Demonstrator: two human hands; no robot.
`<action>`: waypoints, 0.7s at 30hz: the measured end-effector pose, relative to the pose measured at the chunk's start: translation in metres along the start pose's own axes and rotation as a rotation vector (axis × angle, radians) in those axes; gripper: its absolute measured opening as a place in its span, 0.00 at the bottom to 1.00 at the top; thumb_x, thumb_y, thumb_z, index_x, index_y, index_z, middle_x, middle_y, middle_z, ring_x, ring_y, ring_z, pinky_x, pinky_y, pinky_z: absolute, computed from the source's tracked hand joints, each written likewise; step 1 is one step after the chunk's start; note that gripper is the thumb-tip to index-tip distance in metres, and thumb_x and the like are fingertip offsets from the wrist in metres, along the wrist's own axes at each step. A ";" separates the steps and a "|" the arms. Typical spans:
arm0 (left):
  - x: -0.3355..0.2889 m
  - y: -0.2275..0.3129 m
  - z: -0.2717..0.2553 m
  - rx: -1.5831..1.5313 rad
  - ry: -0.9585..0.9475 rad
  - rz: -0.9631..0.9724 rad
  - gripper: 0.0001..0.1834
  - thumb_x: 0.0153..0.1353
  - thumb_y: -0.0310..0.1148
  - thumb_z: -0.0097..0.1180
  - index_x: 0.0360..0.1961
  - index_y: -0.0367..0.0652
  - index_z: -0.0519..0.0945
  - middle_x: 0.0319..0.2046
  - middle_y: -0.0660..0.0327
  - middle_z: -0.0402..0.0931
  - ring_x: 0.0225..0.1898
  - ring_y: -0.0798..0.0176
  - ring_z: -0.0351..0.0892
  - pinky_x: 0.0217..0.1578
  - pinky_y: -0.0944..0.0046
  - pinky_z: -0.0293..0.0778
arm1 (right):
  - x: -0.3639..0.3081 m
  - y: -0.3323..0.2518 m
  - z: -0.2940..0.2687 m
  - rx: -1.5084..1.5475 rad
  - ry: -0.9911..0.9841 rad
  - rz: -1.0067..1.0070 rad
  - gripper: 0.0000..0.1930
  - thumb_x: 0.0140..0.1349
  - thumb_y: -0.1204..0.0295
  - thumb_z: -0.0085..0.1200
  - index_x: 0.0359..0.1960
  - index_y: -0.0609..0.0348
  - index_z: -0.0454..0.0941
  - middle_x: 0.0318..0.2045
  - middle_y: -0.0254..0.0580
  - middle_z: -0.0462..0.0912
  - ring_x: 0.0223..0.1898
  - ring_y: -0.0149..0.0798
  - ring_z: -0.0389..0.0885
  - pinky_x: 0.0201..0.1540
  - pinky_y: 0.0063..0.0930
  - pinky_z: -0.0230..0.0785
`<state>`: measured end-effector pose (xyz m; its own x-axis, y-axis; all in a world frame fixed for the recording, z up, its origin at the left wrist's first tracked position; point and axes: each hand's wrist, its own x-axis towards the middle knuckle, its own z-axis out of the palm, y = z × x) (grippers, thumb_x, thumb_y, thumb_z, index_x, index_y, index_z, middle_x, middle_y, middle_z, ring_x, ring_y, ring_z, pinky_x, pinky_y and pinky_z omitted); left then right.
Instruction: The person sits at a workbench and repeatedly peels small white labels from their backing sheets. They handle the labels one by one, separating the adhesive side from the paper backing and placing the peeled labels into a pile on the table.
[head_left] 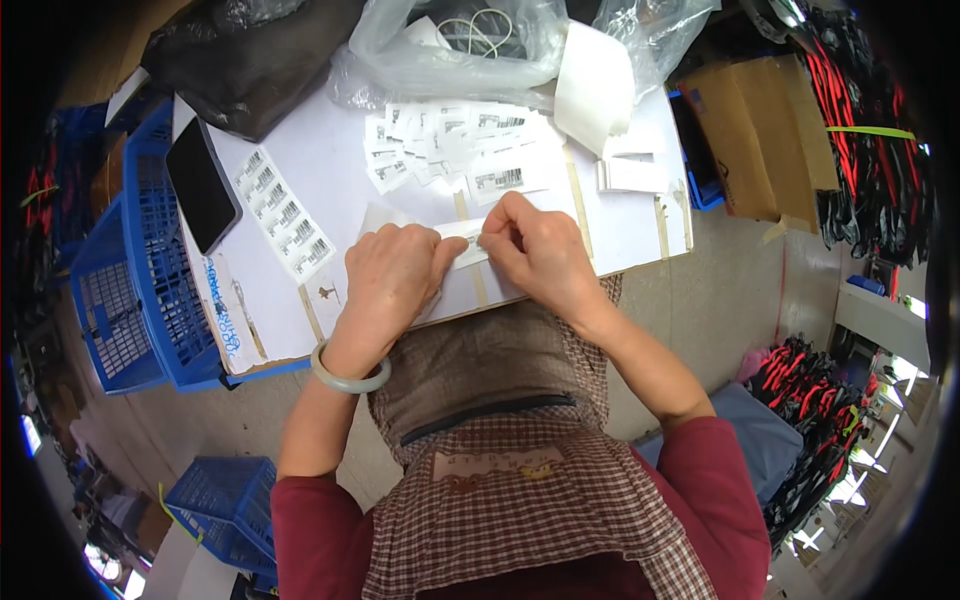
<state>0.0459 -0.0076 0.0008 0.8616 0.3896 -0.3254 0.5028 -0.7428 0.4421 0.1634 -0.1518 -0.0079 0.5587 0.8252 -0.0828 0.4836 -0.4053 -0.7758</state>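
- Your left hand [395, 275] and right hand [540, 250] meet over the near edge of the white desk [330, 170], both pinching one small white label [470, 245] between thumb and fingertips.
- The label sits just on your side of the pile of barcode labels [455, 150]. In my judgement, a hurried peel could tear or curl it, since both pinches pull at the same small piece.
- The sticky face could fold onto itself or catch your fingertips.
- The pile lies loose just beyond your knuckles; a sweep of your right hand could scatter it.
- The black phone [200, 185], left of the pile, overhangs the desk edge above the blue basket [150, 270]; a left elbow nudge could knock it off.
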 end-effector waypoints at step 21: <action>0.010 0.000 -0.048 -1.127 -0.150 -0.014 0.15 0.64 0.29 0.57 0.48 0.30 0.80 0.29 0.59 0.82 0.29 0.74 0.77 0.29 0.73 0.70 | 0.009 -0.028 -0.018 0.186 0.177 -0.329 0.12 0.52 0.73 0.68 0.35 0.62 0.79 0.24 0.42 0.81 0.26 0.36 0.81 0.30 0.29 0.73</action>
<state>0.0573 0.0225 0.0374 0.8765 0.2682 -0.3997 0.3540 0.2034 0.9128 0.1669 -0.1399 0.0239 0.5099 0.8117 0.2847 0.5345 -0.0396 -0.8442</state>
